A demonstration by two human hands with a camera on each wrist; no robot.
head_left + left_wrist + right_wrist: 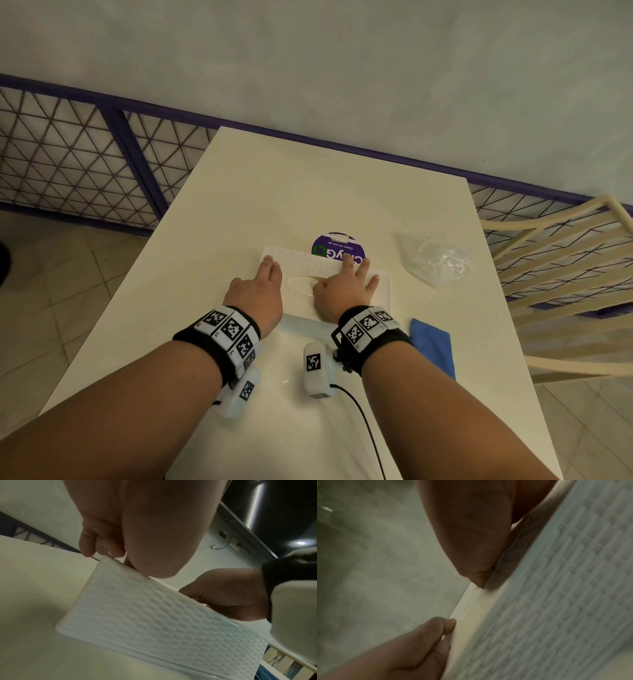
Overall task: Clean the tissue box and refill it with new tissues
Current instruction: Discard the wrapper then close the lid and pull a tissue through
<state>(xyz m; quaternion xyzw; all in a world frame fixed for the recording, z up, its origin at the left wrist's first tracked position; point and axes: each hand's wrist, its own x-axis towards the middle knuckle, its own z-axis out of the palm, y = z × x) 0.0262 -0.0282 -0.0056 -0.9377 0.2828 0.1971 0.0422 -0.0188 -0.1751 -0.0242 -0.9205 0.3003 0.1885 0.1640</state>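
Note:
A white tissue box (301, 264) with a woven pattern lies on the cream table (274, 192), its oval slot (300, 284) facing up. My left hand (271, 268) is at the box's left end. In the left wrist view its fingers (89, 545) curl over the far corner of the box (137, 622) while the thumb sits on the near edge. My right hand (357, 270) lies flat on the lid with its fingers spread towards the far edge. The right wrist view is blurred and shows only the box's side (556, 601) with the left hand's fingers (436, 627) at the lid edge. No tissues are in view.
A folded blue cloth (433, 342) lies right of my right wrist. Crumpled clear plastic wrap (440, 261) sits at the table's right edge. A round purple sticker (339, 250) shows behind the box. A slatted chair (565, 274) stands right, a purple mesh fence (85, 154) behind.

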